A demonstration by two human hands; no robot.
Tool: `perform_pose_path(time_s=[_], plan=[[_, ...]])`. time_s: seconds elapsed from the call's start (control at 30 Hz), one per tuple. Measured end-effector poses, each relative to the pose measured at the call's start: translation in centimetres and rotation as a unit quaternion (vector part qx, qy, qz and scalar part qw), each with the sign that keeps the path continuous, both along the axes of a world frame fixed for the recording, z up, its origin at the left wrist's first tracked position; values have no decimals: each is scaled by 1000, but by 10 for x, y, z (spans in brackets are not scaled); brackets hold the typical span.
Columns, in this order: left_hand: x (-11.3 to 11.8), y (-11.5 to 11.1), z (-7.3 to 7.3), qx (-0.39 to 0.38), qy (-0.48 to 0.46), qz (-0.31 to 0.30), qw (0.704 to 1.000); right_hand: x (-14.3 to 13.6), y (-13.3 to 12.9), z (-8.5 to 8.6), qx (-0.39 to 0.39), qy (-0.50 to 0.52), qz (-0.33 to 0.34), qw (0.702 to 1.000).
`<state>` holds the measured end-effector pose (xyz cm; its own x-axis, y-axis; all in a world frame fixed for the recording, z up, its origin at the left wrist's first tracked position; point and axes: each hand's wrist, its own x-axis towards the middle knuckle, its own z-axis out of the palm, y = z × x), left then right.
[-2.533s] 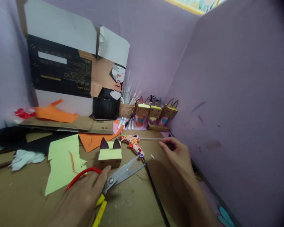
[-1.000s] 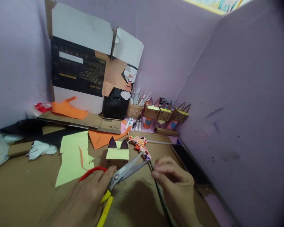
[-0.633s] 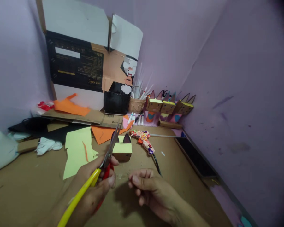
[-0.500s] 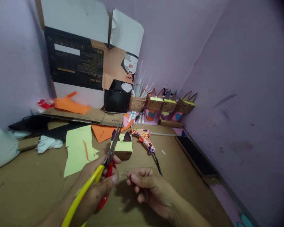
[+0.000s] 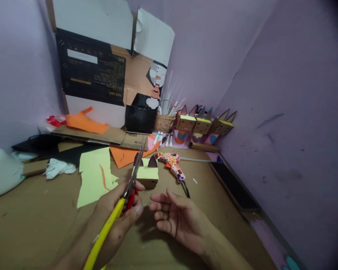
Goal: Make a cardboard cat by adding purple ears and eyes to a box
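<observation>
My left hand (image 5: 116,221) is closed round a pair of scissors (image 5: 133,180). Their metal blades point up and away, and yellow and red handle parts show about the fingers. Beside it, my right hand (image 5: 180,221) hangs over the cardboard with its fingers apart and the palm turned to the left, holding nothing that I can see. Behind the blades sits a small cardboard box (image 5: 149,172) with a pale yellow top and dark pointed ears, partly hidden by the scissors and my left hand.
A patterned glue gun (image 5: 171,165) lies right of the box, its cord running toward me. Yellow paper (image 5: 92,176) and crumpled white paper (image 5: 59,168) lie left. A phone (image 5: 233,187) rests along the right edge. Eared box figures (image 5: 202,125) and a basket (image 5: 165,123) stand behind.
My right hand's fingers have gone from a pinch to spread apart, with the palm turned more into view. My left hand still grips the scissors. The view has shifted slightly.
</observation>
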<state>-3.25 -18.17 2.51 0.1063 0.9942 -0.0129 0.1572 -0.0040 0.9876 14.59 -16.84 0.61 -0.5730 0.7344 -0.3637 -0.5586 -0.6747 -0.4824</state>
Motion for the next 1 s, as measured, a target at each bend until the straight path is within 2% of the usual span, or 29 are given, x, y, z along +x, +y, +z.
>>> perform_pose_path(time_s=[0.1, 0.3, 0.53, 0.87, 1.0], plan=[[0, 0, 2, -1, 7, 17, 1000, 0, -2, 0, 12, 10, 0, 1000], [1, -1, 10, 11, 24, 40, 999, -4, -4, -3, 56, -36, -61, 996], [4, -2, 11, 7, 18, 47, 999, -4, -2, -1, 27, -78, -71, 994], [3, -2, 7, 10, 13, 40, 999, -3, -2, 0, 24, -57, -78, 995], [2, -1, 4, 19, 25, 52, 998, 0, -1, -1, 35, 2, -61, 998]])
